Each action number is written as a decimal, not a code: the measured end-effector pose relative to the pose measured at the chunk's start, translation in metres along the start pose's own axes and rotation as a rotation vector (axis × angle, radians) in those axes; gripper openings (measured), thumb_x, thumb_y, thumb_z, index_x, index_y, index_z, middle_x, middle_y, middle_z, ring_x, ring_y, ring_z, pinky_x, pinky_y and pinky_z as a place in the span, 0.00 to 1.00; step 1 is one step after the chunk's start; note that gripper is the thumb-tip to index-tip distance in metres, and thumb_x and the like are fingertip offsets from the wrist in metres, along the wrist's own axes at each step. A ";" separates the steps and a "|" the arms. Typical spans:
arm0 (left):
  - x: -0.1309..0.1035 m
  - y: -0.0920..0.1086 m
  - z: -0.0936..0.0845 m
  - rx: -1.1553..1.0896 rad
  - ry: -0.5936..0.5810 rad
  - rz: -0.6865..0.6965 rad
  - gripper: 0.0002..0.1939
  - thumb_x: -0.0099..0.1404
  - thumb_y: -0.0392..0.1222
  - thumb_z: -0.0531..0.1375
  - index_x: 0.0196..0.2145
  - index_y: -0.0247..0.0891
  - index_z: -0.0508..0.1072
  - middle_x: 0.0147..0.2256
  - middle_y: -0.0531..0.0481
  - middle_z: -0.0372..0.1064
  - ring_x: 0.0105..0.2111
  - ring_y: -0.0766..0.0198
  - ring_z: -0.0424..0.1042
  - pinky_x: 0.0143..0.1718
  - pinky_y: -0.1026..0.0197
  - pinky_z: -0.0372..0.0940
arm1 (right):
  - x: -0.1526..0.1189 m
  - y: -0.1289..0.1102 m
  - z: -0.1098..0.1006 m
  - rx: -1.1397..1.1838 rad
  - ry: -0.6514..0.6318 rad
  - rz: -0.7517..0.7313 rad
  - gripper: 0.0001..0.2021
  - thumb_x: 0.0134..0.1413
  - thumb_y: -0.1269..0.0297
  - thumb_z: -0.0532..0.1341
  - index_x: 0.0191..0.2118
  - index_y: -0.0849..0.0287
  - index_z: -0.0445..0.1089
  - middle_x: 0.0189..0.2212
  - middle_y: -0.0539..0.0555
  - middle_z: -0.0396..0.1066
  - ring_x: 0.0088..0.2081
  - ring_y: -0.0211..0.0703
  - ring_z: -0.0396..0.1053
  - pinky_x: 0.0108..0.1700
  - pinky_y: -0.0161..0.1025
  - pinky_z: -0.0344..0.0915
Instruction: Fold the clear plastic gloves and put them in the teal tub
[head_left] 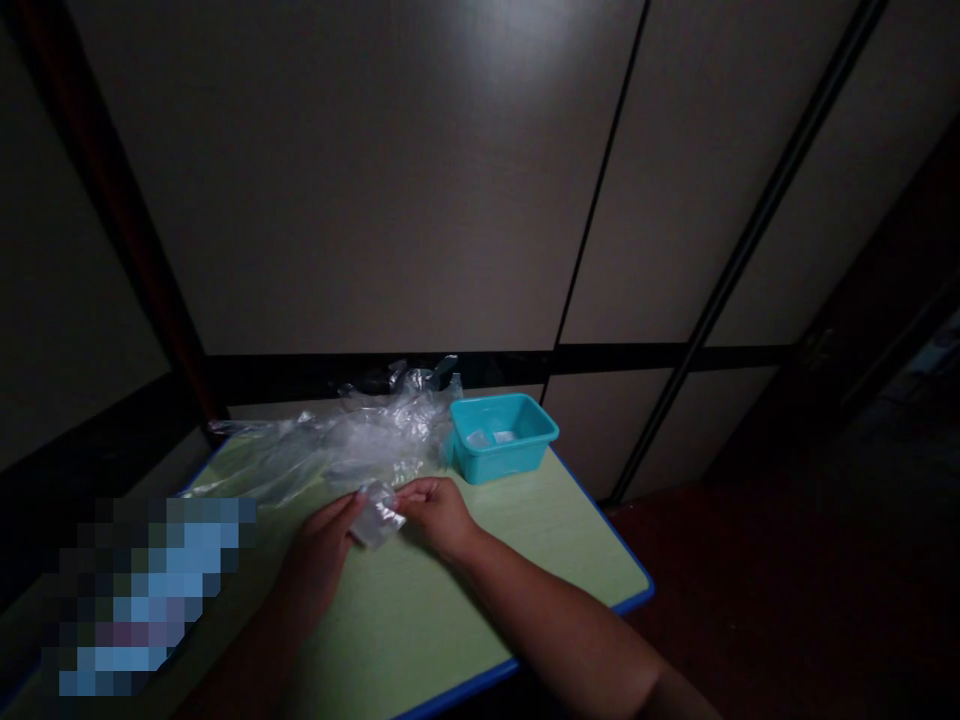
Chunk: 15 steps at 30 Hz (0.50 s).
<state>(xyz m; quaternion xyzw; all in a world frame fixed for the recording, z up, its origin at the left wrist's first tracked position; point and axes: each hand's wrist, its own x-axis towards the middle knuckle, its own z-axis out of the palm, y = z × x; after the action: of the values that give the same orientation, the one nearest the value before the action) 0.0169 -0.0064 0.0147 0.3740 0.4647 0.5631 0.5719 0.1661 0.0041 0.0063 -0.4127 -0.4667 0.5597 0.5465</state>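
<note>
Dim room, panelled wall (375, 200) behind a pale green, blue-edged tabletop (555, 525). My left hand (319, 545) pinches one side of a small clear packet (376, 520), my right hand (442, 515) the other. Packet's in front of a crumpled plastic sheet (367, 440). Turquoise bin (502, 464) beside the sheet, small pale pieces (478, 438) inside.

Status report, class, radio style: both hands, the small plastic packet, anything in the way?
Left hand, right hand: both pinching. Small plastic packet: held between them. Crumpled clear plastic spread just beyond; turquoise tub farther right, apparently not blocking.
</note>
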 end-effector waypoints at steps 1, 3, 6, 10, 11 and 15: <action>-0.003 0.004 0.003 0.021 0.010 0.002 0.12 0.38 0.40 0.69 0.25 0.40 0.77 0.40 0.47 0.75 0.54 0.46 0.62 0.49 0.58 0.64 | -0.001 -0.001 0.000 0.005 0.001 0.007 0.16 0.24 0.55 0.72 0.19 0.60 0.71 0.18 0.48 0.69 0.20 0.34 0.61 0.27 0.35 0.57; -0.009 0.013 0.009 0.108 0.021 0.005 0.12 0.37 0.43 0.68 0.24 0.41 0.76 0.37 0.47 0.76 0.53 0.43 0.63 0.48 0.56 0.65 | -0.002 -0.004 0.001 0.010 -0.008 0.014 0.16 0.23 0.55 0.72 0.19 0.59 0.71 0.18 0.48 0.69 0.20 0.34 0.61 0.28 0.35 0.57; -0.016 0.022 0.014 0.117 0.042 -0.005 0.11 0.37 0.46 0.67 0.22 0.42 0.75 0.34 0.48 0.76 0.51 0.42 0.66 0.47 0.53 0.66 | -0.004 -0.008 0.003 -0.006 0.006 -0.010 0.16 0.23 0.55 0.72 0.19 0.59 0.72 0.18 0.48 0.69 0.21 0.35 0.61 0.28 0.35 0.58; -0.014 0.013 0.007 0.136 0.021 -0.003 0.13 0.36 0.43 0.68 0.24 0.42 0.76 0.37 0.48 0.76 0.52 0.42 0.65 0.47 0.54 0.66 | -0.008 -0.010 0.005 -0.050 0.000 -0.048 0.14 0.29 0.55 0.71 0.19 0.59 0.71 0.18 0.48 0.68 0.21 0.35 0.61 0.27 0.35 0.57; -0.011 0.008 0.005 0.123 0.023 -0.002 0.13 0.37 0.43 0.68 0.25 0.42 0.76 0.37 0.48 0.76 0.52 0.43 0.64 0.47 0.54 0.66 | -0.010 -0.012 0.004 -0.063 -0.011 -0.053 0.13 0.30 0.55 0.70 0.19 0.59 0.71 0.18 0.48 0.68 0.21 0.35 0.61 0.27 0.35 0.57; 0.004 -0.011 0.005 -0.044 0.039 -0.055 0.16 0.45 0.50 0.65 0.31 0.40 0.75 0.40 0.45 0.75 0.49 0.46 0.67 0.42 0.53 0.67 | -0.010 -0.031 -0.008 -0.157 -0.023 -0.110 0.13 0.35 0.55 0.69 0.21 0.60 0.72 0.18 0.48 0.67 0.21 0.34 0.60 0.26 0.34 0.56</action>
<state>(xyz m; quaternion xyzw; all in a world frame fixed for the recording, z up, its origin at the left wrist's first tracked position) 0.0241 -0.0024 0.0053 0.3373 0.4733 0.5647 0.5860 0.1812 -0.0067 0.0345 -0.4213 -0.5374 0.4953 0.5370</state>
